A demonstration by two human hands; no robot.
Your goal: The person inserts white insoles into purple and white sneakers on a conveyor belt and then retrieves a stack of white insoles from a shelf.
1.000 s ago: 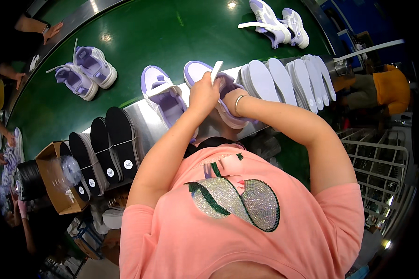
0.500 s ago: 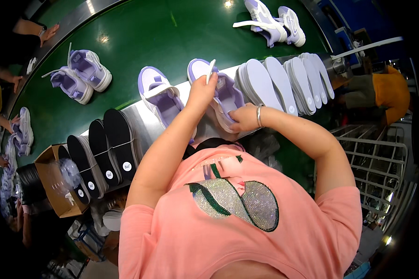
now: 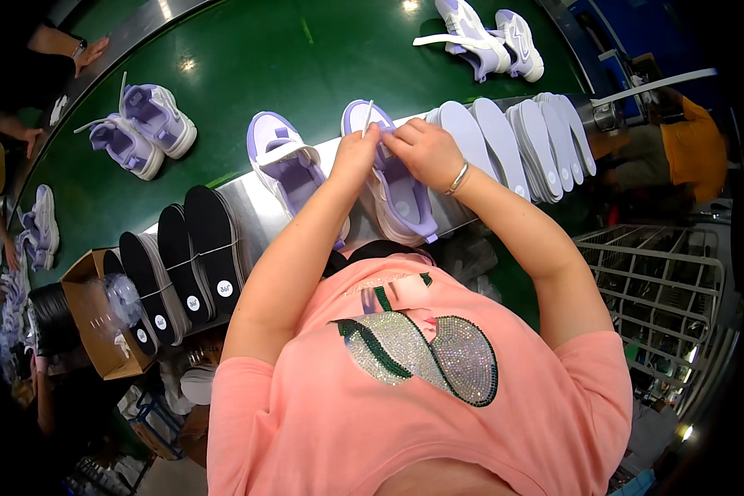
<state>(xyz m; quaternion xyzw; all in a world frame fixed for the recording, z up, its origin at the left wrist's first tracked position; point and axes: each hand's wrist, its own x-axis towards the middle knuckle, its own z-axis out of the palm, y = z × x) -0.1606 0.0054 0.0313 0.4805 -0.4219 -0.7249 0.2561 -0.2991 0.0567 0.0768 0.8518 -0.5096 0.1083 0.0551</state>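
Observation:
A white and lilac sneaker point(image 3: 405, 207) lies in front of me, toe pointing away, its opening facing up. My left hand point(image 3: 357, 155) is closed on the sneaker's upper near the tongue, where a narrow white piece sticks up past the fingers. Against the other side of the same opening, my right hand point(image 3: 431, 155) is closed, fingertips pinching the upper's edge close to the left hand. A pale insole shows inside the heel. To the left, partly behind my left forearm, lies a matching sneaker point(image 3: 266, 132) with its tongue folded outward.
White insoles point(image 3: 463, 136) stand in stacks at right, banded black ones point(image 3: 209, 236) at left beside a cardboard box point(image 3: 87, 318). More sneakers rest on the green belt point(image 3: 306, 66). A wire rack point(image 3: 645, 285) stands right. Other people's hands point(image 3: 91, 56) are at far left.
My right hand has moved forward from the sneaker's heel to the upper beside my left hand. The insole inside the heel now shows, and the upright white piece has tilted.

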